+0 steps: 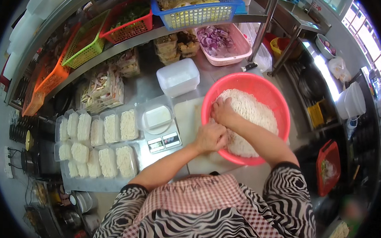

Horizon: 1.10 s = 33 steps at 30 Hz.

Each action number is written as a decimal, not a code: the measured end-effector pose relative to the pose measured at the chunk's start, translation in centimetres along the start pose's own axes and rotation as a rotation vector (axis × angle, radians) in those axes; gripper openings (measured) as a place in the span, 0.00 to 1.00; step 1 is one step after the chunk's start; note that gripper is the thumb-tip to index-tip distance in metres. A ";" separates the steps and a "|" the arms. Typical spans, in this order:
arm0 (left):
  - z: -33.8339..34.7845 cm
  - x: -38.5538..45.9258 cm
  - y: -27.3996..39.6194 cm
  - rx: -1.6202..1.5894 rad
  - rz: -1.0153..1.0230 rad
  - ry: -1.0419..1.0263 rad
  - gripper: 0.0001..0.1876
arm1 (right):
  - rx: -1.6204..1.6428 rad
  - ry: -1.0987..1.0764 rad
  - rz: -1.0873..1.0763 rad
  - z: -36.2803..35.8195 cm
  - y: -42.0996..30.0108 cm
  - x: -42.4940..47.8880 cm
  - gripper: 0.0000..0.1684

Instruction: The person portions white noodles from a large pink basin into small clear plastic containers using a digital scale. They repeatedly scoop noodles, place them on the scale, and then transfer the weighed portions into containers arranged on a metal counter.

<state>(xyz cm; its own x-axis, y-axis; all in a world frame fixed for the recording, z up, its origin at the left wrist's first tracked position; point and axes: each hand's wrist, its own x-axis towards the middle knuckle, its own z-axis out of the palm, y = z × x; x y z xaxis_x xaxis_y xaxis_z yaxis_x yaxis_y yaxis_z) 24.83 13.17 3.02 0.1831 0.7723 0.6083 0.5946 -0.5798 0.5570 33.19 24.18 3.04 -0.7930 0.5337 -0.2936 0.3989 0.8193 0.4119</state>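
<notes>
White noodles (250, 106) lie heaped in a red plastic colander (283, 124) before me. My right hand (225, 113) digs into the heap at its left side, its fingertips partly hidden among the strands. Just nearer to me, my left hand (210, 138) is curled over the colander's left rim and grips noodles at the edge of the heap. Left of the colander, a clear plastic container (158, 116) rests on a digital kitchen scale (159, 140) with a lit display. Farther left stand two rows of clear containers filled with noodles (107, 161).
A white cutting board (187, 114) lies partly under the colander. Behind the scale is a stack of plastic containers (178, 77). Sliced purple onions (215, 38) fill a pink basket (225, 60). Overhead, a steel shelf (126, 40) carries several coloured baskets; its post (263, 28) rises at the back right.
</notes>
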 end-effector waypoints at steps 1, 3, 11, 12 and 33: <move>-0.3 0.3 0.1 0.003 0.015 0.007 0.05 | 0.024 -0.050 0.010 0.6 -0.3 0.5 0.25; -0.4 0.3 0.1 0.013 0.023 0.012 0.05 | 0.069 -0.151 0.025 0.8 -0.8 1.1 0.24; -1.2 0.6 1.1 -0.063 -0.045 0.015 0.01 | 0.609 -0.007 0.046 -1.0 9.0 -8.7 0.27; -1.5 0.5 1.2 -0.066 -0.071 -0.010 0.01 | 0.888 -0.034 0.064 -3.7 10.9 -10.0 0.27; -8.1 13.7 7.7 -0.525 -0.056 0.276 0.09 | 1.623 1.418 -0.195 -38.8 30.4 -19.5 0.08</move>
<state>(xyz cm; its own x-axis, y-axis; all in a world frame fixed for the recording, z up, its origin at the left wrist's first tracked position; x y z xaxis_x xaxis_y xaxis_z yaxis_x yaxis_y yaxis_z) 25.61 17.14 20.22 -0.0894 0.7501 0.6553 0.1175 -0.6454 0.7548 42.88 30.56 54.76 -0.2750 0.6002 0.7511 -0.3791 0.6502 -0.6584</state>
